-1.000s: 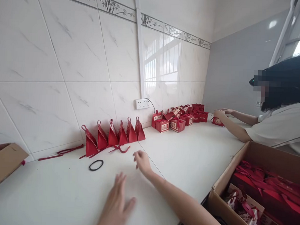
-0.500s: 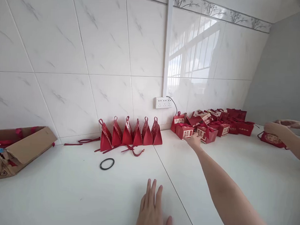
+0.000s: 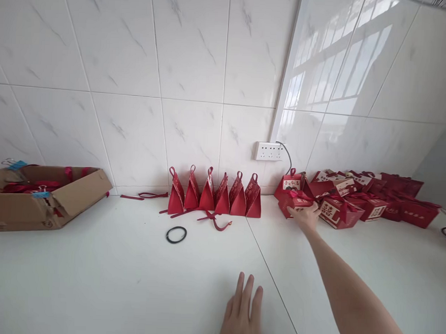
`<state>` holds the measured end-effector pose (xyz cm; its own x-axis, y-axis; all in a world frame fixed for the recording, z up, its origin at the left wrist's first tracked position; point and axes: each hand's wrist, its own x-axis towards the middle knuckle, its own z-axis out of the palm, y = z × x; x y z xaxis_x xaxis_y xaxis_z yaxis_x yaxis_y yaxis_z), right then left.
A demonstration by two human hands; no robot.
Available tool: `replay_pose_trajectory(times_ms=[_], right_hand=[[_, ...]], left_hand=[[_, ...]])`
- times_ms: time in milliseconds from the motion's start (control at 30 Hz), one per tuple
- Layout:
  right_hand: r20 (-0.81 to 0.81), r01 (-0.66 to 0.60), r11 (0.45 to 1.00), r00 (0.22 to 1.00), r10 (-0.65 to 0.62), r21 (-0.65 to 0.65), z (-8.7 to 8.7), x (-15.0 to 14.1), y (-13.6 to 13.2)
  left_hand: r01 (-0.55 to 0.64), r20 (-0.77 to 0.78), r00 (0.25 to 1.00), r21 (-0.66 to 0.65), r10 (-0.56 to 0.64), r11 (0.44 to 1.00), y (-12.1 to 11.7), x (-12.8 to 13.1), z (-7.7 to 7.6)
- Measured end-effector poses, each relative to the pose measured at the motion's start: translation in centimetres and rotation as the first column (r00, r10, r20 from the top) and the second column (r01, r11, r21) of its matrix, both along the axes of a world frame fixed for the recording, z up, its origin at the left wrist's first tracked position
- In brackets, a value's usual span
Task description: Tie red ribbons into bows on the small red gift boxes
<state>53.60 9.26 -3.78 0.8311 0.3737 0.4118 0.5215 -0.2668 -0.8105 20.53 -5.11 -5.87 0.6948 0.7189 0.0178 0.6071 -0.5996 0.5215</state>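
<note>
My right hand [image 3: 306, 216] reaches to the back of the table and grips a small red gift box [image 3: 288, 205] across its front, thumb on the left and fingers on the right. The box has a ribbon bow on top and a pale printed label, partly hidden by my fingers. Just behind it stands a red triangular box [image 3: 292, 182] with a loop on top. My left hand [image 3: 243, 313] hovers over or rests on the white table near the front, palm down, fingers spread, holding nothing.
A row of several red triangular boxes [image 3: 222, 199] stands along the wall. Before them lie loose red ribbons [image 3: 220, 226] and a black ring [image 3: 176, 235]. An open cardboard box [image 3: 77, 197] is at left. More red gift boxes [image 3: 374, 208] crowd the right, below a power socket [image 3: 270, 151].
The view has swung right to left across the scene's right side, so another person's hands there are out of frame. My right hand now wraps the gift box more fully; my left stays flat.
</note>
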Motion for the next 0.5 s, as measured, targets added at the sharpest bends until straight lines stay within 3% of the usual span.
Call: replay_pose_trajectory(times_ms=[100, 233, 300, 367, 433, 467, 500], right_hand=[[-0.055, -0.005, 0.999, 0.998, 0.008, 0.048, -0.1, -3.2, -2.8], [-0.089, 0.013, 0.986, 0.996, 0.002, 0.169, 0.2, -8.8, -6.7], [-0.078, -0.041, 0.97, 0.995, 0.061, 0.238, 0.6, -12.1, -8.4], [-0.041, -0.16, 0.944, 0.983, 0.179, 0.288, 1.3, -15.5, -9.9], [0.002, -0.417, 0.847, 0.897, 0.441, 0.33, 2.4, -18.8, -11.3], [0.017, -0.58, 0.744, 0.793, 0.61, 0.331, 3.1, -20.3, -11.9], [0.025, -0.733, 0.601, 0.64, 0.768, 0.319, 3.9, -21.7, -12.5]], left_hand=[[0.032, -0.01, 0.999, -0.116, -0.034, 0.993, -0.2, -0.5, 2.1], [-0.023, 0.258, 0.964, -0.16, 0.064, 0.987, -0.4, -0.9, 1.8], [-0.048, 0.456, 0.873, -0.267, 0.17, 0.962, 0.0, -1.2, 1.2], [-0.075, 0.632, 0.696, -0.408, 0.341, 0.91, 1.1, -1.9, 1.2], [-0.108, 0.723, 0.494, -0.5, 0.483, 0.859, 2.9, -3.7, 1.8], [-0.132, 0.749, 0.417, -0.511, 0.516, 0.849, 3.9, -5.0, 2.4], [-0.152, 0.771, 0.367, -0.502, 0.521, 0.851, 5.0, -6.6, 3.1]])
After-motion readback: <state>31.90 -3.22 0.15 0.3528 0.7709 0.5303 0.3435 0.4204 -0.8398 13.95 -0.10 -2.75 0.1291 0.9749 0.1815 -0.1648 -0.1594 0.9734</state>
